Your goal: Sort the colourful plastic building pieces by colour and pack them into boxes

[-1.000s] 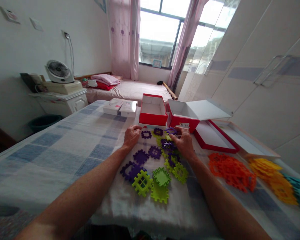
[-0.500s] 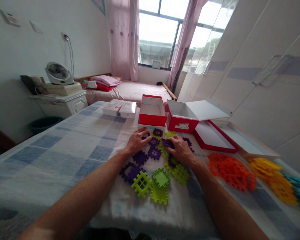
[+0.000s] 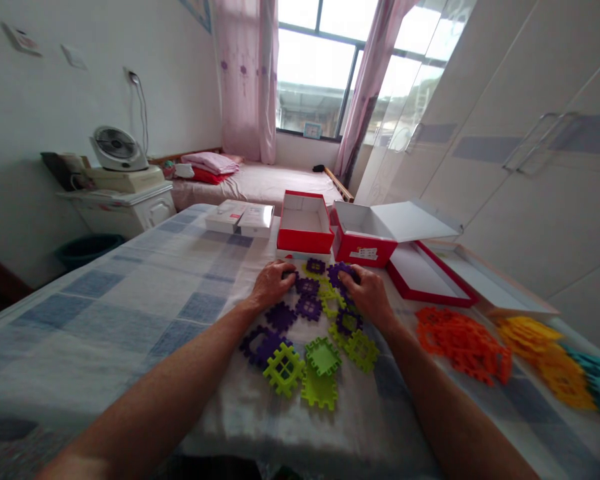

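My right hand pinches a purple notched building tile at the far side of a loose spread of tiles. On the other side, my left hand has its fingers closed on a dark purple piece, mostly hidden by the fingers. Between and below the hands lie several purple window tiles mixed with yellow-green ones. Nearer to me are a green window tile and a solid light green tile, which overlaps another green tile.
Behind the tiles stand a red open box and a red box with a raised white lid. A red tray-like lid lies to the right. Orange, yellow and teal tiles form piles. White boxes sit back left.
My right hand has shifted the purple tile slightly away from me, uncovering tiles beneath. My left fingers have drawn in from stretched to closed on a purple piece.
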The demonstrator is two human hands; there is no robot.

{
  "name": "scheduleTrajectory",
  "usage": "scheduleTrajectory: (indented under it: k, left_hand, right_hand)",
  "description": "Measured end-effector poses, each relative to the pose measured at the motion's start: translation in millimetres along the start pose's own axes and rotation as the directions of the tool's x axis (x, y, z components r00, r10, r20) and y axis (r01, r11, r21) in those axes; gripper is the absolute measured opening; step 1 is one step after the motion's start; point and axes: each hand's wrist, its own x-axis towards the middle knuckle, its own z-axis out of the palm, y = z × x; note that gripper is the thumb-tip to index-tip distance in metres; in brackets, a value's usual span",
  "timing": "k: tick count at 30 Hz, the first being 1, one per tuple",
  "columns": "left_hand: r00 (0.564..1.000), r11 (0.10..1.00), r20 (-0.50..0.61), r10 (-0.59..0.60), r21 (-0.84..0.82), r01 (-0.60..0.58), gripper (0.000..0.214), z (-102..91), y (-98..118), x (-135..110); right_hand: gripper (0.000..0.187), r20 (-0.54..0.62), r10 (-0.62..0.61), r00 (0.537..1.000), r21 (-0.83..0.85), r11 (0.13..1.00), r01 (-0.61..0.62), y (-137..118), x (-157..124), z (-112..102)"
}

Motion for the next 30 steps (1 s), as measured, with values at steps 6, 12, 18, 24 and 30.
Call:
scheduleTrajectory:
  k: [6,12,18,24,30]
  left_hand:
    - [0.995,0.989,-0.046,-0.084,-0.123,0.078,0.031,-1.5,1,1]
    - [0.986,0.967,-0.101,-0.132,-0.233,0.106,0.039,-2.2,-1,4]
    - [0.988,0.946,-0.092,-0.127,-0.311,0.093,0.047,-0.7,-2,4]
    - [0.983,0.956,-0.184,-0.027,-0.291,-0.028,0.041,-4.9,4,2]
    - [0.939,0.938,-0.024,0.344,-0.043,-0.345,0.038,-4.1,16,-6]
  right_hand:
    - [0.031,0.035,0.047,0.998,0.189,0.981,-0.053,-2,2,4]
    - [0.025,0.264,-0.136,0.955,0.423,0.906,0.012,-23,8,33]
    - [0.032,0.334,-0.249,0.909,0.464,0.883,0.071,-20,11,48]
    - [0.042,0.187,-0.262,0.947,0.233,0.948,0.217,-16,12,39]
    - [0.038,0.006,0.050,0.999,-0.265,0.963,-0.047,42,19,-16]
